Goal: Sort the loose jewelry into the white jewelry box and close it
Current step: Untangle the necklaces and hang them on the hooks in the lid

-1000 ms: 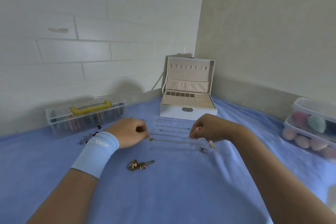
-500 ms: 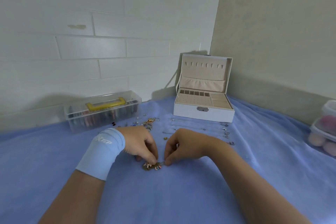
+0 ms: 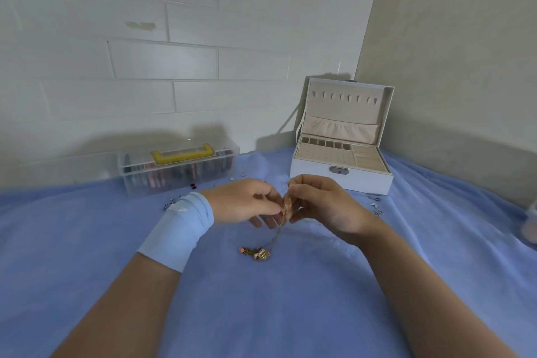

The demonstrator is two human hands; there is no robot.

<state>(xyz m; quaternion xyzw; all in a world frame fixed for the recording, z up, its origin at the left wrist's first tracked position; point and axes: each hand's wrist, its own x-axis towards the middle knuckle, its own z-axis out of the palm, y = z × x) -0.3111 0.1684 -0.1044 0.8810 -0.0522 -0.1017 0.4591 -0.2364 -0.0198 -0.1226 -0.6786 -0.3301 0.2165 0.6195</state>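
Head view shows the white jewelry box [image 3: 341,182], lid up, just above and right of the hands, so the right hand [image 3: 322,206] is the nearer one. The hands meet at mid-frame: the left hand [image 3: 244,202] and the right each pinch the top of a gold necklace [image 3: 286,208] in curled fingertips. Its chain runs down and slightly left to a charm cluster [image 3: 257,253] that seems to rest on the blue-covered bench [image 3: 261,314]. Other small pieces [image 3: 374,206] lie near the box's right front corner.
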